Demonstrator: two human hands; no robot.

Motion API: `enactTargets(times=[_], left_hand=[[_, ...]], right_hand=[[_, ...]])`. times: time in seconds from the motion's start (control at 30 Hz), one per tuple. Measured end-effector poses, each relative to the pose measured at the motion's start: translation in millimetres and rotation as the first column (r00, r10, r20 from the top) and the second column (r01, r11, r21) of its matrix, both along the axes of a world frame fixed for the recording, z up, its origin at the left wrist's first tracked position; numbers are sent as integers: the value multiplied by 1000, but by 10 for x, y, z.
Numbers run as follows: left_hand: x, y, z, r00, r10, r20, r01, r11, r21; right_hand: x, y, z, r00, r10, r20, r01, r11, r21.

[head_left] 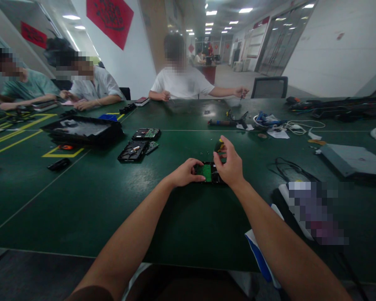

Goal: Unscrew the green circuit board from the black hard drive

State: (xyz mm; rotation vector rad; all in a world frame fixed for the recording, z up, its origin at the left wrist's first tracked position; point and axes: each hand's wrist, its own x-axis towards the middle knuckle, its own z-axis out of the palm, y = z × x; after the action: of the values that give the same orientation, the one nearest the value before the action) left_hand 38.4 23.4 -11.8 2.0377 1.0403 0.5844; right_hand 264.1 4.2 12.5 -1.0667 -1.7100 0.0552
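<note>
Left grip (188, 172) holds a device (203, 170), right grip (230, 165) a screwdriver (219, 145), well inside the bench's (188, 225) edge. Poster (110, 21) lettering is blurred.

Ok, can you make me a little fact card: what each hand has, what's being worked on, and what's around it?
Left hand: holds the left end of a hard drive
Right hand: grips a yellow-and-black screwdriver; its tip is hard to see
Hard drive: black, with a green circuit board
To its left: two similar drives, a smaller board
Table: dark green
Across: person in white shirt
</note>
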Motion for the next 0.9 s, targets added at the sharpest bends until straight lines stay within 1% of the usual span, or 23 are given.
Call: enactTargets(times=[0.13,0.27,0.43,0.67,0.83,0.9], left_hand=[[-3,4,-3,1000,-9,6,9,1000,-2],[-2,13,-21,1000,-6,3,6,1000,6],[3,5,-21,1000,4,-6,-4,1000,7],[-1,9,-27,1000,2,-1,-2,1000,13],[-1,-2,-14,1000,10,-7,-10,1000,0],[0,-4,-13,1000,8,-3,-8,1000,3]], right_hand=[[9,17,-20,1000,4,-23,-4,1000,3],[6,-2,-3,1000,-1,4,1,1000,27],[-4,-20,19,1000,26,12,-26,999,33],[16,-25,36,1000,-7,10,7,1000,16],[12,-24,33,1000,12,7,-12,999,37],[15,-21,31,1000,-1,0,1,999,34]])
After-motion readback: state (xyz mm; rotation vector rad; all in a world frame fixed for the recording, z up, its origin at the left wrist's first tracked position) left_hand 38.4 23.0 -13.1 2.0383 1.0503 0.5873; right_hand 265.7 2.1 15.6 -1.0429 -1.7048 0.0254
